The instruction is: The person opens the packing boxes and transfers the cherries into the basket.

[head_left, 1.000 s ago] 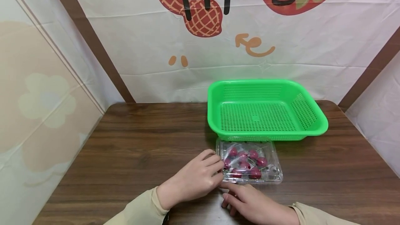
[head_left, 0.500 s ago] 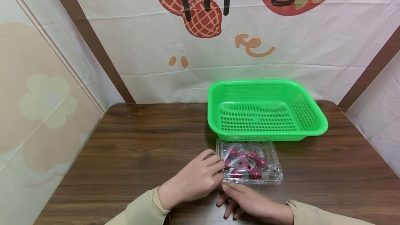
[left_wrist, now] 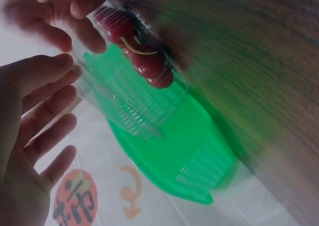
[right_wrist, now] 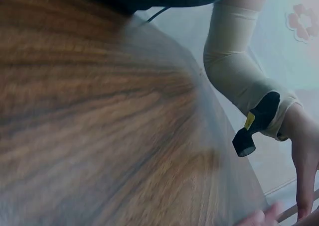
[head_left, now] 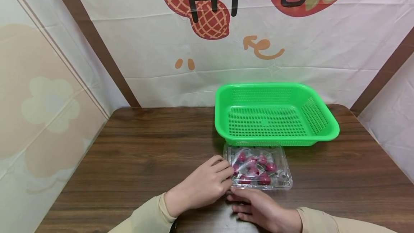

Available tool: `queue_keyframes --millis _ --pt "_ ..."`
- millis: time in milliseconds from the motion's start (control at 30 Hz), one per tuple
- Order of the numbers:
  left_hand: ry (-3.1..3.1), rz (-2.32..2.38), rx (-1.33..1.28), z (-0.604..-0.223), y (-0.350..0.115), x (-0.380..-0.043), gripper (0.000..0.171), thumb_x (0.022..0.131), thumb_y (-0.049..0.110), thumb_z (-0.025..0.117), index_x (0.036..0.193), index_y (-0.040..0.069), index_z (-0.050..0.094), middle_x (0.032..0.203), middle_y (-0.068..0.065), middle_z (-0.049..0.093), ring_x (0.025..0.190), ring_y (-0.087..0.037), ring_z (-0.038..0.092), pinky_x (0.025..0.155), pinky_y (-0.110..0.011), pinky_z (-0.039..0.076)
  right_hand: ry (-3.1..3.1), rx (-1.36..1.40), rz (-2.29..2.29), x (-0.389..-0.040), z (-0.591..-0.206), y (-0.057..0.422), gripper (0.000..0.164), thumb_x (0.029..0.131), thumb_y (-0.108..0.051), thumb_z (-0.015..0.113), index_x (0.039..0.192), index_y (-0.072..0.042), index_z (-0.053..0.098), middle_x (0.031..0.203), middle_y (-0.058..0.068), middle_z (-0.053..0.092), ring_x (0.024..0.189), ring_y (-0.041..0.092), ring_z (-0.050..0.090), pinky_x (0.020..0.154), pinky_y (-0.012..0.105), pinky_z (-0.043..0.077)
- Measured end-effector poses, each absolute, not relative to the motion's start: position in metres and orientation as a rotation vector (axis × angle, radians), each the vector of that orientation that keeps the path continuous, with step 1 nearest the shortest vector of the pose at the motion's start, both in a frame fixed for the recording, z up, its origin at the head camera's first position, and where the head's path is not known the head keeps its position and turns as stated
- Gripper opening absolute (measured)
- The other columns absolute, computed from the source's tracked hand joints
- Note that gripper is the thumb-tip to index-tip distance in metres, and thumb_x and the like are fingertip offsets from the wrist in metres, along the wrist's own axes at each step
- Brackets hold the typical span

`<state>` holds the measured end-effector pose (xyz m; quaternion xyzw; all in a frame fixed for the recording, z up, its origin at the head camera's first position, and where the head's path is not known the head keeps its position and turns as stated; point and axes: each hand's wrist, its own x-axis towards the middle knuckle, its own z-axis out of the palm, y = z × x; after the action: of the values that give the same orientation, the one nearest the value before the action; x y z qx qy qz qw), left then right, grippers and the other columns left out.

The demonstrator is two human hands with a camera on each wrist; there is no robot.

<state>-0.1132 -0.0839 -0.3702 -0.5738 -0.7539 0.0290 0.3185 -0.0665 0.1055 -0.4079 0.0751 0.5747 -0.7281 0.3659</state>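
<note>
A clear plastic clamshell box [head_left: 285, 170] with several red cherries [head_left: 264, 179] inside lies on the table. My left hand [head_left: 203, 183] is at the box's left side, fingertips over its edge. In the left wrist view, the fingers of this left hand [left_wrist: 35, 111] are spread and fairly straight, with the foremost tip right at the clear plastic. My right hand [head_left: 258, 206] is by the near left corner, one digit reaching toward that corner and the other fingers loosely bent below. Loose fingers of the right hand [left_wrist: 55, 27] show beside the plastic too.
Behind the box a green plastic basket [head_left: 223, 132] stands with its front right against the box's far edge. The wooden table [head_left: 155, 146] meets a printed cloth wall [head_left: 155, 46] at the back. A black device [right_wrist: 261, 116] is on the left sleeve.
My right hand has shifted its fingers: a digit stretched under the left hand, the fingers then spread low, and now they are drawn up near the corner. Left hand and box barely moved.
</note>
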Motion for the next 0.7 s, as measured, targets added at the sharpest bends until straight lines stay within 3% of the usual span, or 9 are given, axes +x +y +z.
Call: queue_keyframes --millis 167,367,700 --pt "-1.966 0.06 -1.515 -0.3695 -0.0829 -0.1135 0.021 0.084 0.014 0.049 0.069 0.017 0.064 0.097 0.0 0.059 0.092 -0.019 0.052 0.087 -0.036 0.044 1.346 0.318 -1.958 -0.0688 -0.4077 0.1075 0.029 0.085 -0.03 0.061 0.105 -0.009 0.062 0.092 -0.005 0.065 0.08 0.006 0.056 0.072 0.022 0.048" --pt "-2.069 0.025 -1.535 -0.3691 -0.0837 -0.1099 0.02 0.085 0.011 0.051 0.082 0.013 0.07 0.11 -0.003 0.065 0.105 -0.019 0.055 0.094 -0.032 0.045 1.32 0.313 -1.966 -0.0692 -0.4087 0.1093 0.025 0.085 -0.028 0.061 0.101 -0.01 0.063 0.09 -0.006 0.066 0.079 0.005 0.056 0.073 0.021 0.048" --pt "-2.03 0.113 -1.547 -0.3695 -0.0829 -0.1107 0.021 0.086 0.012 0.05 0.088 0.012 0.071 0.108 -0.003 0.068 0.1 -0.017 0.06 0.088 -0.03 0.05 1.353 0.277 -1.965 -0.0701 -0.4098 0.1095 0.022 0.085 -0.028 0.061 0.098 -0.011 0.064 0.086 -0.008 0.065 0.076 0.004 0.056 0.072 0.021 0.048"
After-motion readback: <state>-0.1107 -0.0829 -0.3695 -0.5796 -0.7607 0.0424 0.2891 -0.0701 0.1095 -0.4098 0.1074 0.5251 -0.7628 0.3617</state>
